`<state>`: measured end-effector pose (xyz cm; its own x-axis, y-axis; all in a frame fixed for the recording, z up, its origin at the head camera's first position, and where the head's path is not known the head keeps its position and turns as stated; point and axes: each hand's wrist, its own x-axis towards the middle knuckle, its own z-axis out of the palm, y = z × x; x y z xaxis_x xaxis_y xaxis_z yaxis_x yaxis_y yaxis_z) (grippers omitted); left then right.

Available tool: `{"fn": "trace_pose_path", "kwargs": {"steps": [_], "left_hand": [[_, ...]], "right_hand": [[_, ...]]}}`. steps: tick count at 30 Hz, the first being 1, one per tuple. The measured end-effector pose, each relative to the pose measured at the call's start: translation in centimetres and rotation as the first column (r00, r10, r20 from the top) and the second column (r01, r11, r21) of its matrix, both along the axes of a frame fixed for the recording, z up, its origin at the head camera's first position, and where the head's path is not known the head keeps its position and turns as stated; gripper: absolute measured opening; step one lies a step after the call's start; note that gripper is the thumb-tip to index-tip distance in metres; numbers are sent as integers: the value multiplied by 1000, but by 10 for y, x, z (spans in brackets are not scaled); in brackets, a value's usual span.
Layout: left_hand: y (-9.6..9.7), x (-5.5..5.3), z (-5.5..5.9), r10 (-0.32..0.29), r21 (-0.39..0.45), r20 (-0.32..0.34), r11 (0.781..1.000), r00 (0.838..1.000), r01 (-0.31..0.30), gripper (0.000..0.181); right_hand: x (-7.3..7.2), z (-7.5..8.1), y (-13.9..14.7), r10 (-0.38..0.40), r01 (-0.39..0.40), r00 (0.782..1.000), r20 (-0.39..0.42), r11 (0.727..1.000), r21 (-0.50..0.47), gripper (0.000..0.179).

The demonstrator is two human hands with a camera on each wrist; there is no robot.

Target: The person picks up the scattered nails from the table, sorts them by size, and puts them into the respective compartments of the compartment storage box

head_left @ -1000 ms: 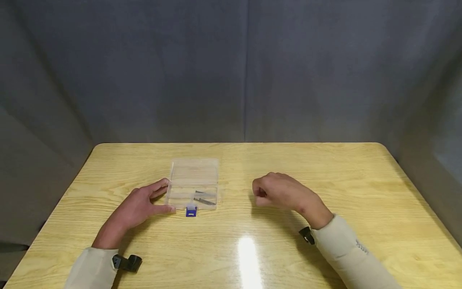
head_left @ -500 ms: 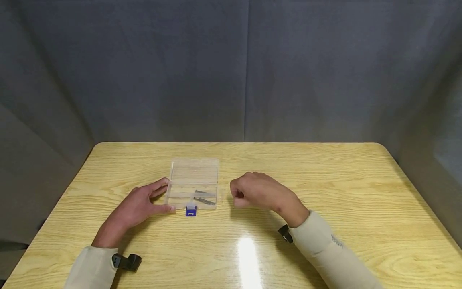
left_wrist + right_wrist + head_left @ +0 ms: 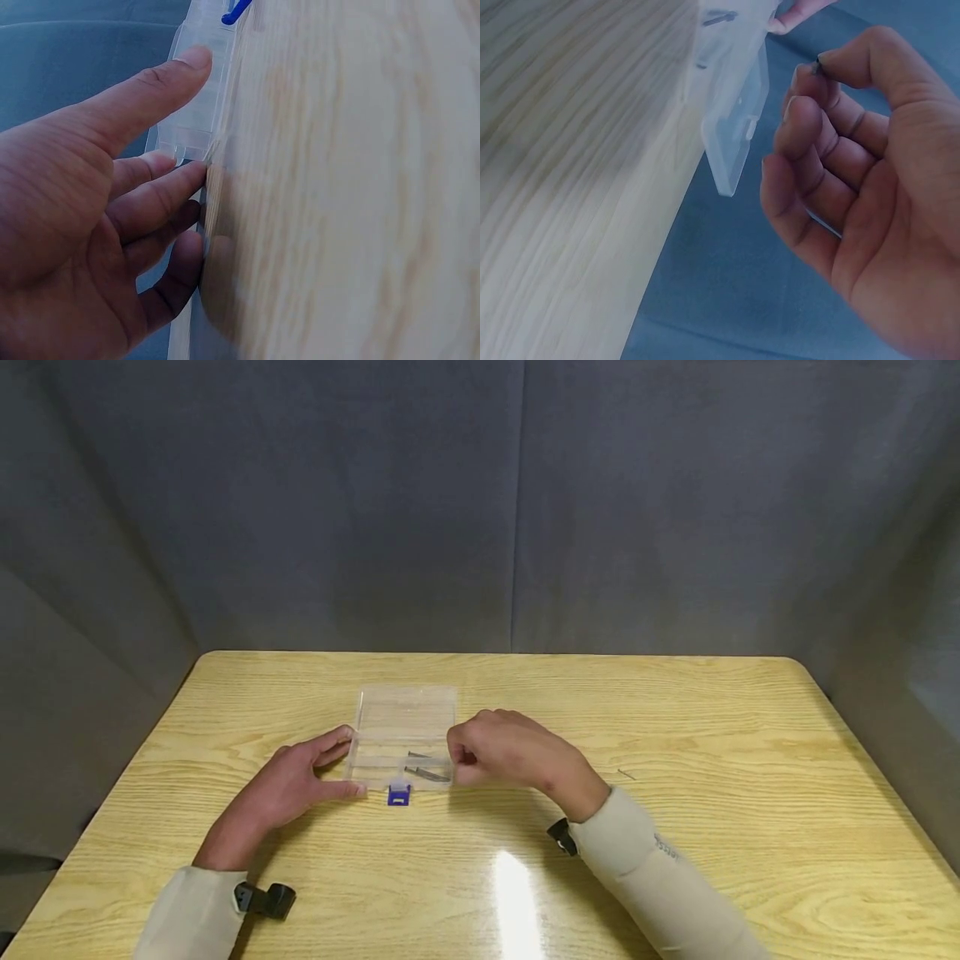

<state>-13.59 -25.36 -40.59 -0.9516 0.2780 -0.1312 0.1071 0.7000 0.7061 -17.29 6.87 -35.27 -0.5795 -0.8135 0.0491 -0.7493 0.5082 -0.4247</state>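
A clear plastic compartment box (image 3: 375, 775) with a blue latch (image 3: 398, 795) lies on the table, its lid (image 3: 407, 710) raised at the back. My left hand (image 3: 296, 781) holds the box at its left end, thumb at the front corner and index finger at the side. Several grey nails (image 3: 429, 774) lie in the box's right compartments. At the right end, my right hand (image 3: 517, 752) is close to the rim. Between its thumb and index fingertip it pinches a small nail (image 3: 817, 67), mostly hidden by the fingers.
Another thin nail (image 3: 626, 774) lies on the wooden table (image 3: 720, 718), to the right of the right forearm. Grey curtains (image 3: 360, 527) hang behind and beside the table. Both wrists wear black camera mounts (image 3: 266, 900).
My right hand has moved left across the table to the box's right end, uncovering the nail on the table. The left hand and the box stay in place.
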Motion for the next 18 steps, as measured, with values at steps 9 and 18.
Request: {"fn": "trace_pose_path", "kwargs": {"steps": [9, 18], "left_hand": [[2, 0, -3, -14, 35, 5, 999, 1000, 14, 99], [4, -1, -1, -3, -4, -15, 1000, 1000, 3, 97]], "right_hand": [[1, 1, -16, 10, -10, 1000, -13, 1000, 22, 20], [-4, 4, -31, 13, -12, 1000, -14, 998, 56, 17]]}}
